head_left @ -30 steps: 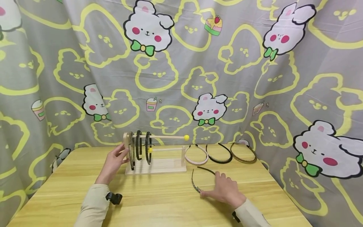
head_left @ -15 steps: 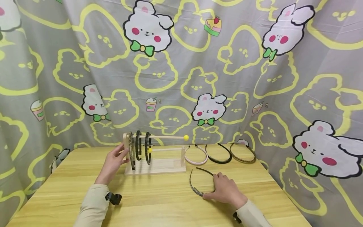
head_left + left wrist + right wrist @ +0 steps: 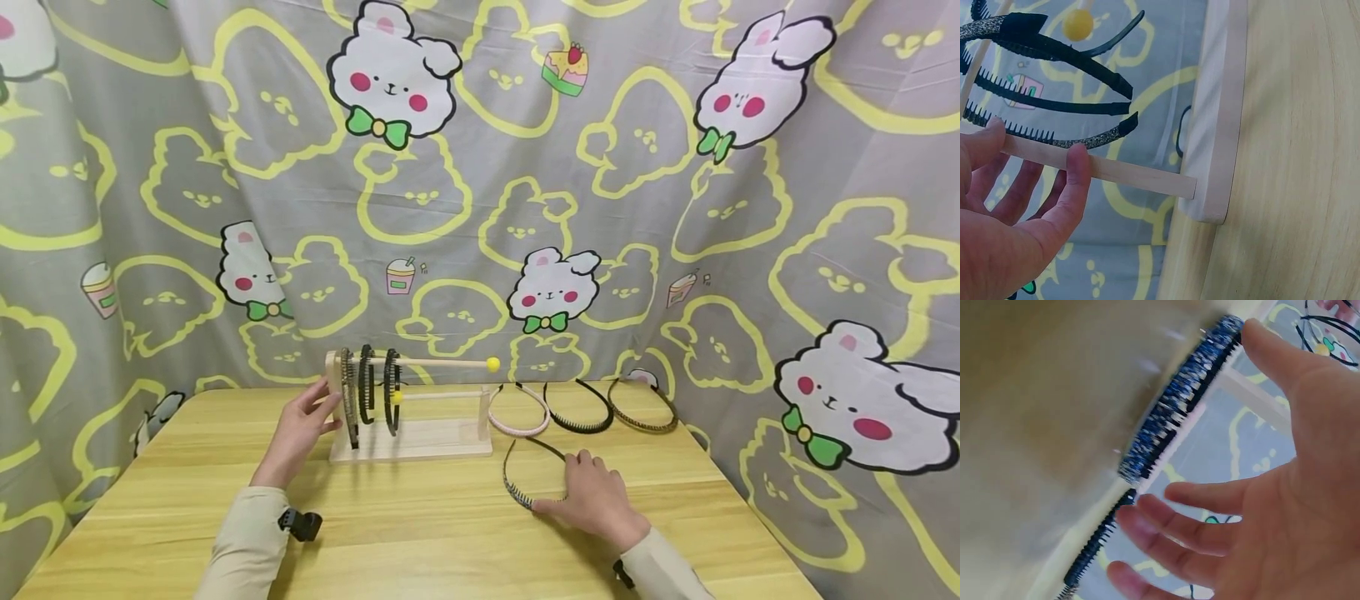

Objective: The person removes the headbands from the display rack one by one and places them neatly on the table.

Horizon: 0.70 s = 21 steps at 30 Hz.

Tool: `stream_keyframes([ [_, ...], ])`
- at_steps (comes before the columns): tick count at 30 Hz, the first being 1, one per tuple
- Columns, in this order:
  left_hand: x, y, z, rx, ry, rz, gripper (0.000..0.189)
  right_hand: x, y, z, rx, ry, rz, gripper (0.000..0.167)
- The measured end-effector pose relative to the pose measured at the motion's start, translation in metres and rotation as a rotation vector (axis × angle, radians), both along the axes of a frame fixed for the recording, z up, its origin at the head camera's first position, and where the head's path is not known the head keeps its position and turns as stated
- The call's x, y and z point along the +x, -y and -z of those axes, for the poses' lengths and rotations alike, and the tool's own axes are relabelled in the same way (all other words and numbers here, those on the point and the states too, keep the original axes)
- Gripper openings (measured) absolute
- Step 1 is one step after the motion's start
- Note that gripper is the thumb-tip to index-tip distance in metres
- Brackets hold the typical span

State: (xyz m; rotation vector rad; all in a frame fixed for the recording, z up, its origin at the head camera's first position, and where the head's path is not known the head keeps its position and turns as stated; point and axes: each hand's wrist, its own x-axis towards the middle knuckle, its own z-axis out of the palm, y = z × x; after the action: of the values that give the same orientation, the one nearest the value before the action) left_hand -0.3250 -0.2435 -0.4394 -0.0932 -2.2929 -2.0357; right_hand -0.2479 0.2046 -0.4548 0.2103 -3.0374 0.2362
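Note:
My left hand (image 3: 300,425) holds the left upright of a wooden headband stand (image 3: 427,440); in the left wrist view, thumb and fingers pinch the upright (image 3: 1141,176). Three toothed headbands hang from the upper rod: a glittery one (image 3: 348,400) nearest the upright and two dark ones (image 3: 367,383). At the right, my right hand (image 3: 598,496) lies over the right side of a blue glitter headband (image 3: 1175,406) on the table. Its thumb is at the headband's front edge, its fingers extended and spread; part of the band is hidden under the hand.
Behind the right hand, a pale pink headband (image 3: 519,432), a black toothed headband (image 3: 588,427) and a brown one (image 3: 648,425) lie in a row on the wooden table (image 3: 420,533). Yellow balls (image 3: 492,364) tip the stand's rods. A patterned curtain (image 3: 465,208) hangs behind.
Under my right hand, the blue glitter headband first shifts toward me and turns slightly, then slides back toward the pink one. My left hand stays on the stand.

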Motion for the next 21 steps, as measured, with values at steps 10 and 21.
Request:
stream_keyframes([
  [10,0.002,0.001,0.0,-0.002,0.0,-0.005,0.066,-0.025,0.031,-0.061,-0.33,-0.156,-0.309,0.075],
  [21,0.001,-0.001,0.0,0.001,-0.008,-0.01,0.066,-0.061,0.114,-0.132,-0.299,-0.112,-0.561,0.082],
])
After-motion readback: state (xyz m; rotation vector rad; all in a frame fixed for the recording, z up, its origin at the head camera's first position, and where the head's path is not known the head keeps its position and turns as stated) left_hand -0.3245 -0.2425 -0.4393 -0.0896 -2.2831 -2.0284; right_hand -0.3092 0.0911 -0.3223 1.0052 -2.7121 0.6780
